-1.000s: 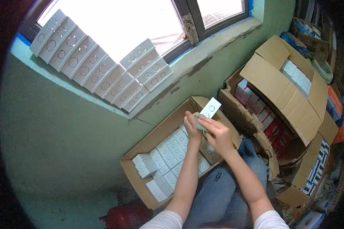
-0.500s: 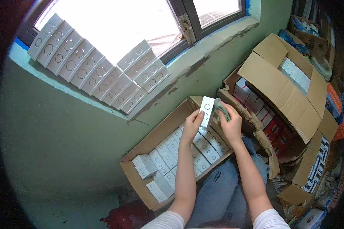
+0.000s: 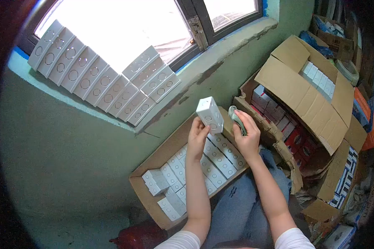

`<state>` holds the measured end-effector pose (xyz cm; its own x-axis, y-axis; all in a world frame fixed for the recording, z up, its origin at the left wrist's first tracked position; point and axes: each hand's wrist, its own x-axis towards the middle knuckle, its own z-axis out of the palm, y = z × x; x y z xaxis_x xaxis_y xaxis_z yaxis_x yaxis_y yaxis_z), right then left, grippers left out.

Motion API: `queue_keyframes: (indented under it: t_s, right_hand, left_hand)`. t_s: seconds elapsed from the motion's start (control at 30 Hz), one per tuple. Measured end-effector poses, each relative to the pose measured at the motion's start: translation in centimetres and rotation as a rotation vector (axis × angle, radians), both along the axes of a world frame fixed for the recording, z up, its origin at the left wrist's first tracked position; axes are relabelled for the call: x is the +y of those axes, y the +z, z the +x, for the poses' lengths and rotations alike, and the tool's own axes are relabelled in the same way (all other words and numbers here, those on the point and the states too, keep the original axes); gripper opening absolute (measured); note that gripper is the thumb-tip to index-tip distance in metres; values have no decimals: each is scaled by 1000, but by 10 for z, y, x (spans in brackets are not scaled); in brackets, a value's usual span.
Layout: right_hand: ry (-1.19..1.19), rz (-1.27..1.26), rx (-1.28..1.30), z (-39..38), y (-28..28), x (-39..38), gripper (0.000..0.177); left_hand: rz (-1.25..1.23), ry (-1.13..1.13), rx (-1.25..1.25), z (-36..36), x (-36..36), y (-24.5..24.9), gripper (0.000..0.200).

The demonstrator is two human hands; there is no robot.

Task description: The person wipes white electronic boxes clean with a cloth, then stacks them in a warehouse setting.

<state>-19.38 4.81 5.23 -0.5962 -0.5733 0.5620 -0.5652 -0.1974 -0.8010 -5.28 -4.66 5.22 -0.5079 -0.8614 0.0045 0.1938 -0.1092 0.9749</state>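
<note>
A white plastic electrical back box (image 3: 210, 115) with round knockouts is held up, tilted, by my left hand (image 3: 198, 139), fingers and thumb closed on its lower end. My right hand (image 3: 247, 132), just to the right and apart from the box, grips a bunched greenish-grey cloth (image 3: 237, 119). Below both hands stands an open cardboard carton (image 3: 147, 211) holding rows of similar white boxes (image 3: 212, 170). Part of its contents is hidden behind my left forearm.
White boxes (image 3: 85, 76) line the windowsill in a long stepped row, with a shorter stack (image 3: 151, 72) beside it. At right, a large open carton (image 3: 303, 95) holds red and white packages (image 3: 293, 139). Another carton (image 3: 332, 178) stands close by.
My left hand has moved left and turned the white box, so another face shows. The cloth in my right hand has come away from the box.
</note>
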Motion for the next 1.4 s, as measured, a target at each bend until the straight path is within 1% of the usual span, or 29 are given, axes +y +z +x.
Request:
queue_keyframes:
  t_s: [0.03,0.07,0.1,0.17,0.2,0.23,0.3,0.33,0.37,0.4,0.43,0.5,0.53,0.57,0.6,0.63,0.7,0.73,0.83,0.87,0.97,1.0,1.1,1.13,1.17,1.23,1.27,1.37,1.4]
  right_hand:
    - [-4,-4,4,0,-1,0,39]
    - [-6,-7,8,0,-1,1,40]
    - [10,-4,6,2,-1,2,40]
    - [41,-3,1,7,2,3,40]
    - [65,-9,25,10,2,3,42]
    - [100,-12,40,14,3,3,43]
    - [169,-17,68,24,5,4,45]
    - [180,-20,99,32,-2,2,44]
    - [247,-11,92,40,-8,1,41]
    - [250,42,156,43,-7,3,40]
    - [257,101,211,49,-6,6,38]
    - [183,32,278,39,-23,-1,38]
    - [122,59,197,35,-19,1,35]
    - [51,80,128,26,-12,0,33]
    - [17,63,68,16,-12,-2,31]
    - [-22,38,10,8,-13,-2,30]
    - [-73,110,-128,-1,-14,-1,28]
    - [-54,130,-223,-1,-15,-1,28]
    - [-15,154,-314,4,-23,-1,28]
    - [33,153,-320,5,-24,-1,29]
    - [75,172,-211,8,-23,-2,29]
    - [63,149,-155,9,-21,-2,29]
    - [71,149,-124,10,-23,-1,29]
    - [85,153,-128,11,-20,0,29]
    - [97,156,-110,11,-21,2,29]
    - [115,149,-68,8,-23,2,30]
    - [113,145,-56,7,-24,3,30]
    - [99,108,-24,4,-22,8,31]
    - [101,46,16,4,-13,11,33]
  left_hand:
    - [-9,58,-3,-2,-1,-3,32]
    - [-18,160,86,-9,-1,-6,20]
    - [-25,222,76,-9,-1,-12,18]
    - [-45,344,55,-6,-4,-23,26]
    - [-35,383,2,-9,0,-15,42]
    - [-151,430,16,-10,-1,-21,48]
    - [-102,550,-1,-15,0,-30,48]
    - [-83,577,-10,-22,6,-25,50]
    - [-64,604,-21,-30,14,-19,51]
    - [-43,633,-39,-34,19,-16,52]
    - [-30,632,-40,-36,14,-25,52]
    - [37,652,-77,-33,2,-59,53]
    - [-5,656,-122,-24,1,-67,52]
    - [-54,651,-157,-13,-9,-73,52]
    - [-33,566,-258,-2,-17,-72,52]
    - [-18,475,-350,9,-25,-69,51]
    - [-41,251,-561,25,-38,-66,47]
    - [-55,136,-658,33,-39,-67,45]
    - [-441,-198,-1113,54,-28,-58,44]
    - [-353,-430,-1204,56,-28,-52,49]
    - [-351,-664,-946,62,-2,-48,62]
    - [-329,-737,-912,67,2,-58,84]
    - [-453,-694,-968,68,32,-80,95]
    - [-618,-655,-1004,61,39,-86,98]
    - [-506,-619,-989,57,44,-90,97]
    - [-300,-544,-952,41,50,-68,95]
    - [-359,-483,-995,41,48,-69,85]
    - [-396,-257,-940,28,40,-42,78]
    - [-472,-126,-891,20,41,-21,71]
